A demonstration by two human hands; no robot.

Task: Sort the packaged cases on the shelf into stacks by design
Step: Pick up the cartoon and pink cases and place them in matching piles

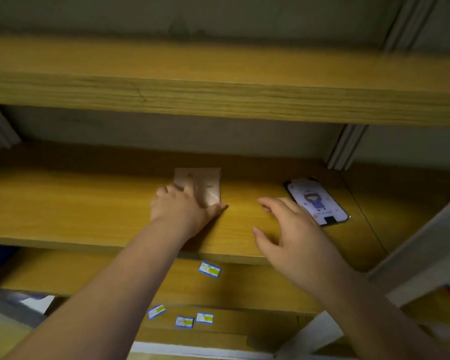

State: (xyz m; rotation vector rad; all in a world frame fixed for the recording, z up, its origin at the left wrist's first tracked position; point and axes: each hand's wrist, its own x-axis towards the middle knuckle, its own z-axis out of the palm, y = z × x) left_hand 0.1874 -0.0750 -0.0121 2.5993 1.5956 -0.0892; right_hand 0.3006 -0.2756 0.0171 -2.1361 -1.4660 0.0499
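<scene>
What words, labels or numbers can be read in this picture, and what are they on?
None can be read.
Cartoon case: a figure and small marks under it, too blurred to read.
Pale packet under the left hand: faint print, unreadable.
Four blue-edged stickers on the lower shelf fronts, such as one: print too small and blurred.
The right hand hides part of the cartoon case.

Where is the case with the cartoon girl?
The cartoon case lies flat on the middle shelf, toward the right, just beyond the right hand and partly behind it.
</scene>
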